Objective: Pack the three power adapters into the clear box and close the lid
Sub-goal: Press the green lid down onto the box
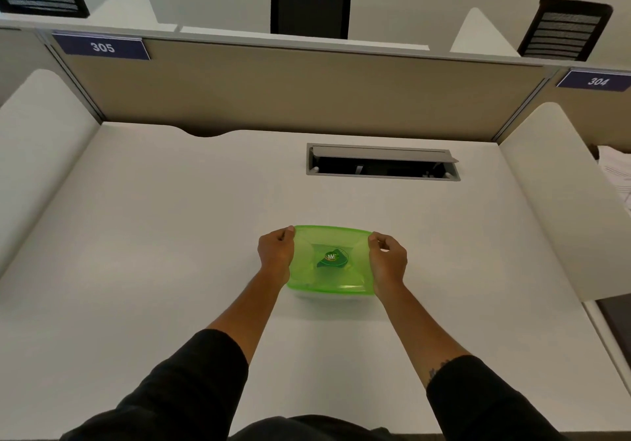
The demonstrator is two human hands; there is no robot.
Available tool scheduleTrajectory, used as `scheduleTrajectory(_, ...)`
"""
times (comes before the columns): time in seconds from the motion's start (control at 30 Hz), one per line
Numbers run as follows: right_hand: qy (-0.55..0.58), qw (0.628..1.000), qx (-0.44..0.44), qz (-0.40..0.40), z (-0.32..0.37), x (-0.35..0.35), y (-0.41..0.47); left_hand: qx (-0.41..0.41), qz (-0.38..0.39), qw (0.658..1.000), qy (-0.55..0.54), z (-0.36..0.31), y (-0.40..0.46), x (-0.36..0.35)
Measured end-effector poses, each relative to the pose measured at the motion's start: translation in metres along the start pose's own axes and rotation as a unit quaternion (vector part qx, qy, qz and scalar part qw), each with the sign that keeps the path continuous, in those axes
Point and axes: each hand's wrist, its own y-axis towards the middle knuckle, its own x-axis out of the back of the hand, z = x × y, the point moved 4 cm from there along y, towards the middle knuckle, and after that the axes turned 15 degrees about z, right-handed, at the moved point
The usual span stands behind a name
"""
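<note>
A translucent green lid (329,271) with a round sticker in its middle lies on top of the clear box (324,296), of which only a pale strip of front wall shows under the lid. The box stands at the middle of the white desk (153,235). My left hand (276,256) grips the lid's left edge, with its fingers curled over the far left corner. My right hand (387,259) grips the lid's right edge in the same way. No power adapter can be made out; the green lid hides what is inside the box.
An open cable hatch (382,164) is sunk into the desk behind the box. Beige and white partition panels (290,92) enclose the desk at the back and on both sides. Black chairs (310,8) stand beyond the back panel. Papers (618,181) lie at the far right.
</note>
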Motion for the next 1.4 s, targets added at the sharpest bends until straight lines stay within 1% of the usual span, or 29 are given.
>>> scheduleTrajectory(0.17,-0.003,1.0,0.007,-0.001,0.003,-0.002,-0.003,-0.016,-0.009,1.0,-0.011,-0.001,-0.001,0.002)
scheduleTrajectory(0.27,0.022,1.0,-0.008,0.018,0.001,0.003,-0.001,-0.027,-0.005,1.0,0.0,0.003,-0.002,0.005)
scheduleTrajectory(0.37,0.042,0.997,-0.045,0.051,-0.008,0.011,-0.002,-0.02,0.009,1.0,0.009,0.014,-0.008,0.011)
scheduleTrajectory(0.5,0.046,0.988,-0.092,0.115,-0.029,0.025,-0.012,-0.012,0.035,0.999,-0.001,0.04,-0.027,0.027)
scheduleTrajectory(0.7,0.08,0.97,-0.119,0.194,-0.05,0.045,-0.032,-0.016,0.068,0.997,-0.012,0.07,-0.053,0.04)
scheduleTrajectory(0.77,0.106,0.96,-0.132,0.225,-0.053,0.048,-0.037,-0.012,0.079,0.996,-0.033,0.074,-0.058,0.04)
scheduleTrajectory(0.87,0.138,0.945,-0.153,0.253,-0.054,0.05,-0.042,0.005,0.104,0.989,-0.101,0.08,-0.064,0.039)
scheduleTrajectory(0.97,0.166,0.936,-0.173,0.257,-0.052,0.05,-0.043,0.017,0.113,0.981,-0.155,0.081,-0.064,0.037)
scheduleTrajectory(1.07,0.169,0.934,-0.182,0.255,-0.049,0.049,-0.042,0.023,0.108,0.978,-0.177,0.08,-0.063,0.035)
scheduleTrajectory(1.4,0.149,0.943,-0.186,0.232,-0.05,0.045,-0.038,0.029,0.087,0.982,-0.165,0.077,-0.06,0.032)
